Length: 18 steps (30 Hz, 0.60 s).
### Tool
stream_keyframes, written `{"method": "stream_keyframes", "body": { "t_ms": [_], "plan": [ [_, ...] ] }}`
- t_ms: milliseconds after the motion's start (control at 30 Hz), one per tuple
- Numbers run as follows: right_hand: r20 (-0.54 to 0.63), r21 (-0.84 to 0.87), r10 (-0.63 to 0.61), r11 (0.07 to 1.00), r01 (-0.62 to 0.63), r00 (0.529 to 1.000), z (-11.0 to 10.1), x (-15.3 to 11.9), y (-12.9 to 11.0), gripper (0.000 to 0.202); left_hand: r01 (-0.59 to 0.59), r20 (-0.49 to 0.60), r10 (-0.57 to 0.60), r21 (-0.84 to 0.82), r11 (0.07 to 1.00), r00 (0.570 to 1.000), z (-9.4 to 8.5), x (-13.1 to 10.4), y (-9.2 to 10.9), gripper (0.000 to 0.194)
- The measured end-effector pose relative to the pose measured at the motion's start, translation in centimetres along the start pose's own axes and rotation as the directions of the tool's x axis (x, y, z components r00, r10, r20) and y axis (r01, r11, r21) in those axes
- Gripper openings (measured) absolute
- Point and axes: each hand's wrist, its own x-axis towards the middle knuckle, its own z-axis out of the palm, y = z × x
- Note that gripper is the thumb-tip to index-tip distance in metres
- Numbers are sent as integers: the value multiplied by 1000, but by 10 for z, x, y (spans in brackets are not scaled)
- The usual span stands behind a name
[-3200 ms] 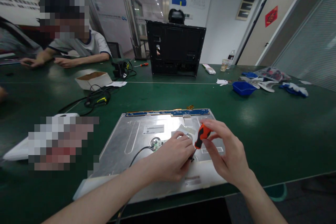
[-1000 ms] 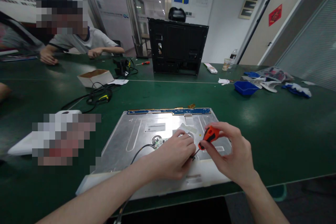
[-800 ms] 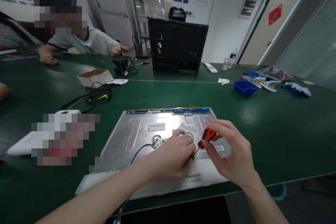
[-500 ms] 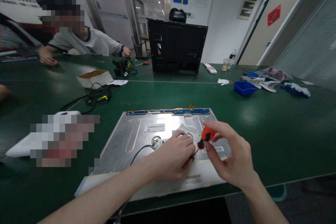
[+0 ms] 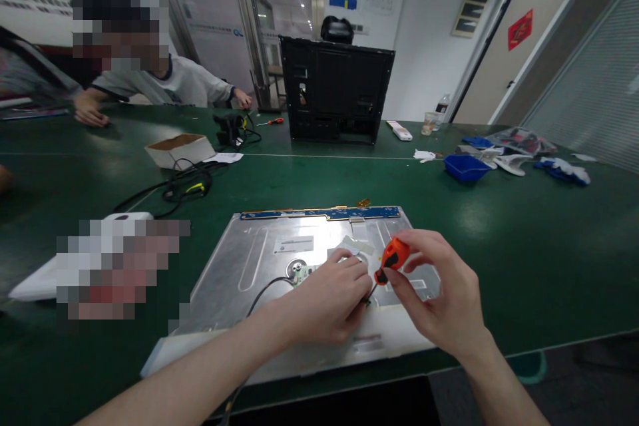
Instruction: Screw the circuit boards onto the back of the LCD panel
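Pinching 1 orange-and-black screwdriver (image 5: 393, 258) in my right hand (image 5: 442, 289), slanted tip-down over flat silver metal panel (image 5: 219, 296), beside my left hand (image 5: 334, 293), whose hold I can't tell. Panel lies near front edge of green tabletop (image 5: 524, 266); wide room rightward.

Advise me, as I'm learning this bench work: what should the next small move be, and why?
Probably a slight twist of the orange screwdriver, with the left hand steady: the right hand grips its handle, and its shaft slants down toward the metal panel, close beside the left hand. Where the tip sits is unclear.
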Motion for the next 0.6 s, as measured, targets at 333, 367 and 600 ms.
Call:
{"method": "stream_keyframes", "body": {
  "t_ms": [333,367,600],
  "plan": [
    [-13,-80,6,997,-7,1000,1,-1,-1,45,6,-19,-5,5,1000,1000,3,0,0,11],
    [-24,-82,8,997,-10,1000,1,-1,-1,45,5,-17,-5,6,1000,1000,4,0,0,12],
    [-41,-91,-20,996,16,999,2,-2,0,41,20,-3,-20,35,999,1000,9,1,-1,14]
  ]
}}
